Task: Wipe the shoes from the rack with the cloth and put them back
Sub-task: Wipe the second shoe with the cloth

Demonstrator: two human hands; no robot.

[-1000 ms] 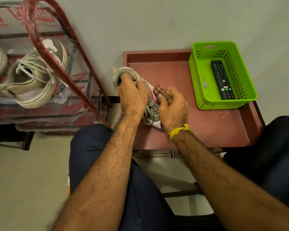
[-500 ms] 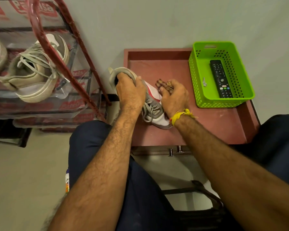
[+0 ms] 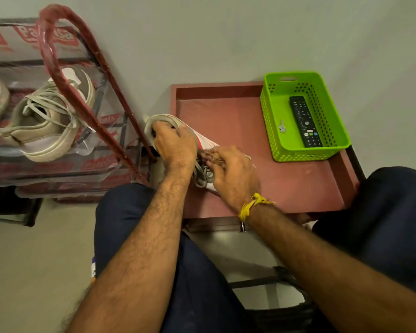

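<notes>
Plain grey wall and pale floor; a low red-brown desk [image 3: 298, 179] stands against the wall and serves as landmark. Left of the desk: shoe rack [image 3: 70, 68] with red tube frame and plastic-wrapped shelves, a beige laced sneaker [image 3: 46, 123] on a shelf, another shoe cut off at the frame edge. On the desk's left part: white sneaker [image 3: 202, 140] with red trim and grey laces, heel toward the rack. Left hand [image 3: 175, 145] grips the heel collar, fingers curled into the opening. Right hand [image 3: 235, 174] is over the lace area, fingers clamped on a small brownish cloth [image 3: 210, 156]; yellow thread band on the wrist. On the desk's right back corner: green perforated basket [image 3: 332, 150] holding a black remote [image 3: 305, 121] and a small key [image 3: 282, 127].

Step in hand, as judged: wiping the upper. Keep the heel pinned, run the cloth in short strokes along the tongue and side, turn the shoe to reach the far side and sole edge.

Hidden: toe and most of the upper under the hands; most of the cloth inside the fist; dirt level unreadable; rack's lower shelves blurred behind plastic.
</notes>
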